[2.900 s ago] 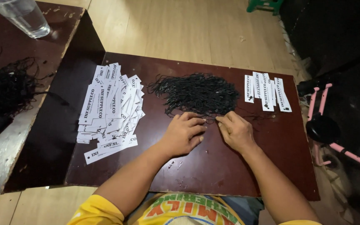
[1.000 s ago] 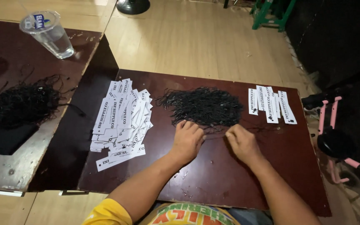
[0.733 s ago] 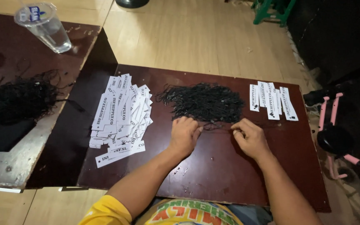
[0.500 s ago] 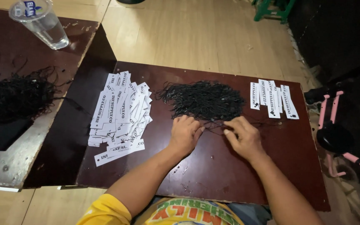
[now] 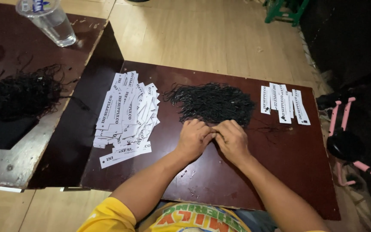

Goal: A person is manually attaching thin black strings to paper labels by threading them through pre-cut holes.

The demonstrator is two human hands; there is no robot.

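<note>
Compared with half a second before, the two hands have been drawn together: the right hand (image 5: pixel 233 139) has been brought leftward until its fingertips meet those of the left hand (image 5: pixel 194 138), where a gap was seen earlier. Both sets of fingers are curled narrowly, pinched together at the near edge of the pile of black strings (image 5: pixel 213 102); whether a single string is gripped between them cannot be told.

From left to right, a clear plastic cup (image 5: pixel 50 21) and a loose tangle of black cord (image 5: pixel 22 92) are seen on a worn side table (image 5: pixel 5 163). On the dark brown low table (image 5: pixel 254 180), a fanned heap of white paper tags (image 5: pixel 127 114) lies at the left, the string pile sits at the centre just beyond the hands, and a smaller row of white tags (image 5: pixel 284 103) is laid at the right. Pale wooden flooring (image 5: pixel 202 38) is spread behind, and a pink frame (image 5: pixel 344 124) is seen at the far right against a dark area.
</note>
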